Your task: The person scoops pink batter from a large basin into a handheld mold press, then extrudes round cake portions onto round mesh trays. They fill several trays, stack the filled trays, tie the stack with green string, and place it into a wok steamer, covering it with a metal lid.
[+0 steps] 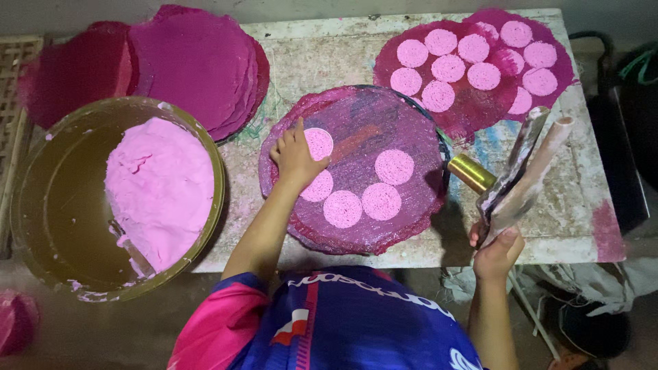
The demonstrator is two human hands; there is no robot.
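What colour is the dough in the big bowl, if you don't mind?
The dough in the bowl is light pink, shown in the head view.

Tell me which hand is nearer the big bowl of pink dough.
Left. The left hand rests on the round mat beside the bowl of pink dough; the right hand holds a tool far across.

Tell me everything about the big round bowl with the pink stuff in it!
The big round olive-brown bowl sits at the left end of the stained white table, below a stack of magenta round mats. It looks like smooth plastic or metal, smeared with pink on its rim. A thick soft pink dough mass fills its right half; the left half shows bare. Neither hand touches it.
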